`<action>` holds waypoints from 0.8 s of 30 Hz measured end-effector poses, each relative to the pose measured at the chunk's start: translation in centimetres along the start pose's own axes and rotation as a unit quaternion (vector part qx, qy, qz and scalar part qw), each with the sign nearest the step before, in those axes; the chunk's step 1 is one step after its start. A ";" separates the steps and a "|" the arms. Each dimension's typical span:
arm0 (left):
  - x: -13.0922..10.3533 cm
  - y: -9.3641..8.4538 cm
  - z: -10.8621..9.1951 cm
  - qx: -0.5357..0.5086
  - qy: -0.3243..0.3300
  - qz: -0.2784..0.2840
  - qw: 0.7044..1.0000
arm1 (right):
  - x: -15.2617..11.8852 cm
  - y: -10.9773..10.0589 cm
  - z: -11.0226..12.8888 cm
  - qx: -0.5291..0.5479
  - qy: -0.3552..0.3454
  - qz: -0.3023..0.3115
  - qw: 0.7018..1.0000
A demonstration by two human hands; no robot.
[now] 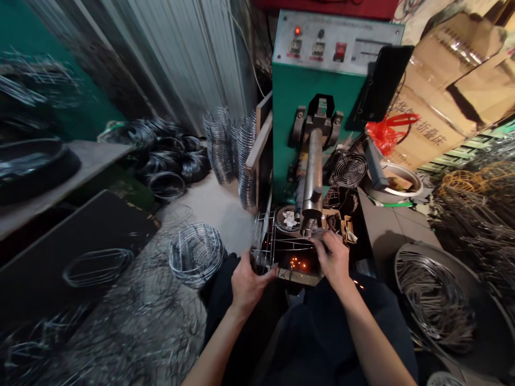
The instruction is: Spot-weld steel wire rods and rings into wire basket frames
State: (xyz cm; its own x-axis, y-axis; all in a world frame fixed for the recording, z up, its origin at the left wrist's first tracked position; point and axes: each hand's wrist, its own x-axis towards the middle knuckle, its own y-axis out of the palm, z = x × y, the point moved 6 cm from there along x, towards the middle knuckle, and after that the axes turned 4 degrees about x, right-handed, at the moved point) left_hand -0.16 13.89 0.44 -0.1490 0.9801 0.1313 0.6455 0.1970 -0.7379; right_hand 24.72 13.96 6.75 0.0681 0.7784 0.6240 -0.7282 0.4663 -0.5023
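Observation:
In front of me stands a green spot welding machine (322,80) with a thick metal arm (314,174) pointing down toward me. Below its tip, a wire frame (273,236) with thin crossing rods reaches between my hands. My left hand (248,281) is closed on the frame's lower left side, thumb pointing inward. Close to the welder's tip, my right hand (333,258) has its fingers pinched at the frame's right end; the exact piece in its fingertips is hidden. Orange sparks (298,262) glow beneath the frame.
A bundle of round wire frames (196,254) sits on the floor at left, near tall stacks of wire rings (246,166). At right is a wide pan (438,300) of metal wire pieces. A dark board (80,230) bears a wire oval (98,267). Cardboard boxes (450,91) stand behind.

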 end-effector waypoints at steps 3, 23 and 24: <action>0.6 0.0 0.0 0.015 0.007 -0.009 1.000 | 0.1 0.1 -0.1 -0.003 0.005 -0.013 1.000; 2.5 0.0 -0.9 0.068 0.040 -0.044 0.996 | 1.7 1.0 -1.1 0.014 0.023 -0.055 0.998; 2.5 0.1 -0.9 0.068 0.037 -0.045 0.996 | 1.8 1.1 -1.0 0.011 0.024 -0.048 0.999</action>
State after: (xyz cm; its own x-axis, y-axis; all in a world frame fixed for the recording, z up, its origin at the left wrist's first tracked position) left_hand 0.15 16.36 1.28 -0.1429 0.9586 0.2465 0.5237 0.2845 -0.8030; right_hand 24.77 16.29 6.73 0.1694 0.7500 0.6394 -0.7310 0.5307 -0.4288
